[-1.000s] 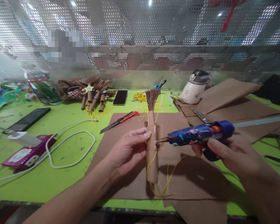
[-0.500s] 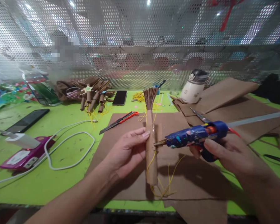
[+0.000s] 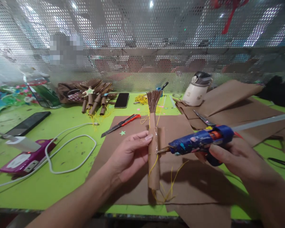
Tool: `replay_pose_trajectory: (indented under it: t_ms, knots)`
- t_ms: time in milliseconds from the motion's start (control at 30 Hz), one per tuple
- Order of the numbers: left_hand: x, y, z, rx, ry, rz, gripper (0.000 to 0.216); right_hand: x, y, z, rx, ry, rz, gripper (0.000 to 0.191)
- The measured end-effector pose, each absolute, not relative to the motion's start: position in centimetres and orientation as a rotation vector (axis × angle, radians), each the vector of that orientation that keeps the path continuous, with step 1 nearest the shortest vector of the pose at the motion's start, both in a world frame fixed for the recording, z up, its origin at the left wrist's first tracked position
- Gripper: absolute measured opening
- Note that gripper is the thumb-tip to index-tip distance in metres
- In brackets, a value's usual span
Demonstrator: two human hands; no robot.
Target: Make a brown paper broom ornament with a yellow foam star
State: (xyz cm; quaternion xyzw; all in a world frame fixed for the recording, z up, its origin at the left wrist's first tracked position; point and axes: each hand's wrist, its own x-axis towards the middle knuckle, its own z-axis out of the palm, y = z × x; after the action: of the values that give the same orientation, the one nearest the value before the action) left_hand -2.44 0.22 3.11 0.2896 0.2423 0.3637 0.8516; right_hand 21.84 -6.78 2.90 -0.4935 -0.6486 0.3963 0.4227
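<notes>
My left hand (image 3: 135,147) is closed on a small brown paper broom (image 3: 154,171), a rolled tube with a fringed top pointing away from me. Yellow string (image 3: 172,182) hangs from its lower end and runs along its side. In my right hand (image 3: 236,155) is a blue hot glue gun (image 3: 194,141), fingers wrapped round the handle. Its metal nozzle touches, or nearly touches, the tube's right edge, where a shiny line of glue shows. Beneath lies a brown paper sheet (image 3: 104,177) bearing a green star (image 3: 122,133) and a utility knife (image 3: 121,124).
Several finished paper brooms (image 3: 95,98) lie at the back left, near a phone (image 3: 122,100). A power strip (image 3: 28,156) with a white cable (image 3: 72,171) is at left. Scissors (image 3: 203,117), brown paper (image 3: 228,95) and a white bottle (image 3: 196,90) occupy the right. A perforated screen (image 3: 142,53) stands behind.
The glue gun's nozzle has slid slightly down the tube's edge toward me. A green star now lies on the brown sheet near the knife, where none showed before.
</notes>
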Motion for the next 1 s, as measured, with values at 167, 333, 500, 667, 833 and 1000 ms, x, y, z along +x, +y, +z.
replay_pose_trajectory:
  t_ms: [167, 333, 500, 667, 833, 1000]
  knots:
    - [-2.5, 0.1, 3.0, 0.613, 0.501, 0.742, 0.02, 21.4, -6.9, 3.0, -1.323, -1.488, 0.984, 0.04]
    - [-2.5, 0.0, 2.9, 0.631, 0.501, 0.719, 0.022, 20.8, -6.7, 2.9, -1.301, -1.381, 0.993, 0.039]
    - [-2.5, 0.1, 2.8, 0.644, 0.509, 0.712, 0.021, 21.0, -6.6, 2.7, -1.305, -1.396, 1.03, 0.038]
    - [-2.4, 0.2, 2.9, 0.63, 0.527, 0.738, 0.018, 21.8, -6.5, 2.3, -1.237, -1.593, 1.078, 0.035]
    - [-2.4, 0.1, 3.1, 0.619, 0.538, 0.737, 0.02, 21.6, -6.5, 2.4, -1.254, -1.543, 1.068, 0.037]
    - [-2.4, 0.0, 2.9, 0.643, 0.564, 0.711, 0.023, 21.6, -5.9, 2.3, -1.251, -1.539, 1.001, 0.039]
